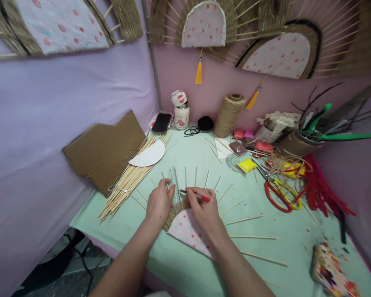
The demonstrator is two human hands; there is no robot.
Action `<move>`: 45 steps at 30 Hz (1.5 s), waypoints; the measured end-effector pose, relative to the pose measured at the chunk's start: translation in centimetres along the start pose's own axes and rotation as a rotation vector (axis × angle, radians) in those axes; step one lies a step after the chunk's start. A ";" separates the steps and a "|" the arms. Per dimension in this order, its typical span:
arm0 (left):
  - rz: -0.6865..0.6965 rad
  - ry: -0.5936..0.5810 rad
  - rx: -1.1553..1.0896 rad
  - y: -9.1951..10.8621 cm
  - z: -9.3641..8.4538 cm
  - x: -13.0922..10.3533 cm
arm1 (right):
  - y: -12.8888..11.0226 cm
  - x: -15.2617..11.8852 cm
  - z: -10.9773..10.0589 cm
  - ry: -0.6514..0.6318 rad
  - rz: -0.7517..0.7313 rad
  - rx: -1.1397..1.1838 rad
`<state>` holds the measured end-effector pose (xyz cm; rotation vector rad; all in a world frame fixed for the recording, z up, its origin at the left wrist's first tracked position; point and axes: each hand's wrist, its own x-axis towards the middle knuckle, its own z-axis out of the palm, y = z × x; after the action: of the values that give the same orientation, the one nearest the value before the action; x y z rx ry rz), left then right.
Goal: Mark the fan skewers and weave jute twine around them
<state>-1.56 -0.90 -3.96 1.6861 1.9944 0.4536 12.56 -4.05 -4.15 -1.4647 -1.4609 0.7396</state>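
- The person's left hand (159, 202) is at the near-left part of the stick fan, thumb and forefinger beside a clear ruler (173, 185); I can't tell whether those fingers pinch it or simply press it down.
- The right hand (205, 206) has its fingers closed around a red pen (204, 197), the tip pointing left, right by the ruler.
- Under and between the two hands, flat on the green-covered desk (132, 227), lies a half-round piece (187, 231): pale spotted fabric, with a woven twine band around its curve.
- Thin wooden sticks (196, 176) spread out from that curve like rays, and the ruler lies lengthwise among them.
- Over to the left I see a tied bundle of sticks (123, 189), a white half-disc (148, 154) resting on it, and brown cardboard (108, 144) beside it.
- Along the back stand a white bottle (181, 117) and a tall twine spool (228, 115), with a dark phone (161, 122) left of the bottle.
- On the right there's a yellow packet (246, 165), then red-handled scissors (276, 198) near tangled twine.
- Spotted half-round hangings (204, 27) with twine and sticks decorate the walls above.
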 end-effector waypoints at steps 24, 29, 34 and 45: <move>-0.016 -0.012 -0.013 0.3 -0.2 -0.1 | 0.4 0.0 0.3 -0.003 -0.013 -0.011; 0.001 -0.002 -0.012 0.2 -0.1 -0.1 | 0.4 0.0 0.3 0.003 0.011 -0.025; 0.003 -0.003 0.005 0.3 -0.1 -0.1 | 0.2 0.0 0.2 0.001 0.015 -0.025; -0.003 -0.012 0.007 0.3 -0.2 -0.1 | 0.2 0.0 0.2 0.008 0.015 -0.026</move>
<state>-1.37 -0.93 -3.64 1.6855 1.9917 0.4349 12.49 -3.95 -4.40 -1.4978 -1.4599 0.7263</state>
